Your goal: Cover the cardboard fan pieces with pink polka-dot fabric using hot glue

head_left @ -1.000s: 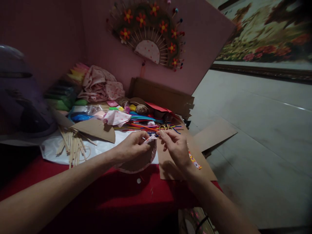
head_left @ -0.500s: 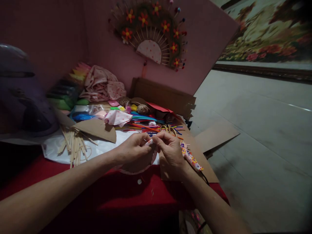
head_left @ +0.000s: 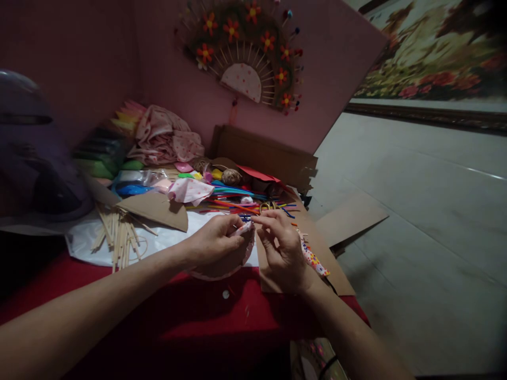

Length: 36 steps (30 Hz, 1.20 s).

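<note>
My left hand (head_left: 222,240) is closed on a cardboard half-circle (head_left: 222,268) whose edge is wrapped in pale spotted fabric. The folded fabric (head_left: 245,228) shows at its upper right corner, just past my left thumb. Beside that corner is my right hand (head_left: 281,248), fingers bent and thumb apart from them. Its index fingertip is close to the fabric; whether it touches, I cannot tell. Behind the right hand lie gold-handled scissors (head_left: 266,207), partly hidden. A flower-patterned glue gun, by its look, (head_left: 315,261) rests to the right of that hand.
Thin wooden sticks (head_left: 119,237) and a bare cardboard piece (head_left: 158,208) lie at left on white sheeting (head_left: 85,248). Coloured pipe cleaners (head_left: 237,192), twine balls (head_left: 231,177) and crumpled pink cloth (head_left: 166,137) fill the back. A decorated fan (head_left: 241,82) hangs above. A white disc (head_left: 225,294) lies on the red tablecloth (head_left: 190,322).
My right hand has let go of the fabric corner and moved slightly right, its thumb and fingers spreading. The left hand keeps its hold on the half-circle.
</note>
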Motion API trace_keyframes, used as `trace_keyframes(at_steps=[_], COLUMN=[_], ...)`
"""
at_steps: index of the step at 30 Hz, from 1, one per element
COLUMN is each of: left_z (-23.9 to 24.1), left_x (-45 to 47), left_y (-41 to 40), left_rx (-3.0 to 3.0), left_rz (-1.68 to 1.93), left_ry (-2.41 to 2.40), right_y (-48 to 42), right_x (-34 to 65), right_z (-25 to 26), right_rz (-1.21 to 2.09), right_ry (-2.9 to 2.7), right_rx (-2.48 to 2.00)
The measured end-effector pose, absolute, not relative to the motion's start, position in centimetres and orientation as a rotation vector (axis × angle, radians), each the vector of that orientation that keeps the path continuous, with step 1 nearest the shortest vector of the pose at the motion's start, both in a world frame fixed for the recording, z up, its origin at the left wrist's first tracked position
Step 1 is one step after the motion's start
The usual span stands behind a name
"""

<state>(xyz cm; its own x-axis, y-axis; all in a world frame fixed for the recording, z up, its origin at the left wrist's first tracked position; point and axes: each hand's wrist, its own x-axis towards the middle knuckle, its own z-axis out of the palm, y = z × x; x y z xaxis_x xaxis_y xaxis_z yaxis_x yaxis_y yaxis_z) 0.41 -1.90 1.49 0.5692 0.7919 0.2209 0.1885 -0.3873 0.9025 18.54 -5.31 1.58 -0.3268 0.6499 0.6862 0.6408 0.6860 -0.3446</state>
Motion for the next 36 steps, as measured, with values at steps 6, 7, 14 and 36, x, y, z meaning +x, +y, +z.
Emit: trace_keyframes(at_steps=[6, 7, 14, 36], left_z=[1.5, 1.5, 1.2, 1.3], left_x=[0.4, 0.4, 0.3, 0.6], left_y=[-2.0, -2.0, -2.0, -2.4], left_rx=[1.856, 1.865, 1.929, 1.969], left_rz=[0.810, 0.814, 0.799, 0.842], left_ry=[0.802, 0.799, 0.805, 0.790], right_y=[-5.4, -5.2, -4.4, -5.3], right_x=[17.9, 17.7, 17.1, 16.3], right_z=[1.5, 1.6, 1.8, 2.1], right_rz=[0.189, 0.300, 0.990, 1.109], right_ry=[-1.820, -1.785, -1.537, -1.361], right_rx=[-1.056, -1.081, -1.057, -1.081])
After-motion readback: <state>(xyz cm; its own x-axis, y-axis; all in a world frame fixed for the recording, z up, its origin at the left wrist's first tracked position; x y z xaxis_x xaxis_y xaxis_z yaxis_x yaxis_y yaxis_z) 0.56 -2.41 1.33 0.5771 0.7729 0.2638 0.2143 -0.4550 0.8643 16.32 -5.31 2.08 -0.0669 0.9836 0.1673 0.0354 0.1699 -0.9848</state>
